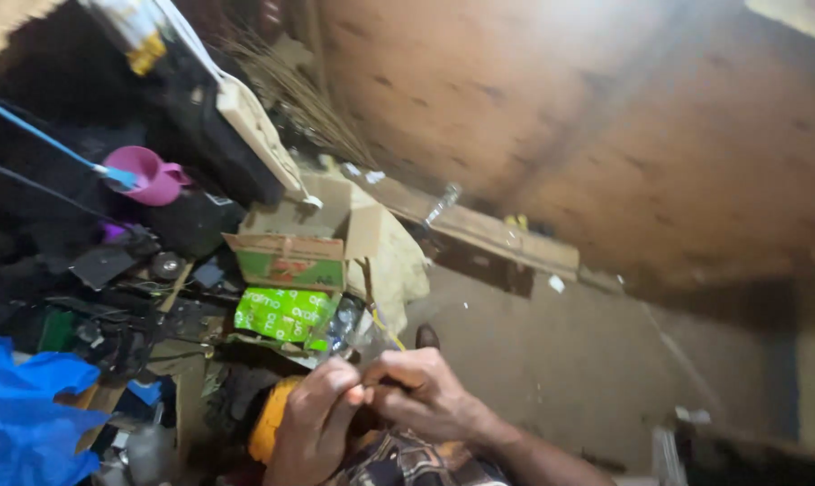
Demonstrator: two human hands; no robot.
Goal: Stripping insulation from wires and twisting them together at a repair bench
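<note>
Closest to me, the left hand (313, 423) and the right hand (425, 391) meet fingertip to fingertip, both grips closed on one small thin thing; it is too hidden to tell what it is. They hold it near the body, probably to see fine work well. Just under them sits a round yellow object (268, 423). Beyond lie a crumpled clear plastic bottle (349, 326), a bright green printed pack (281, 313) and an open brown cardboard box (290, 247). Farther left stands a pink plastic jug (146, 175).
</note>
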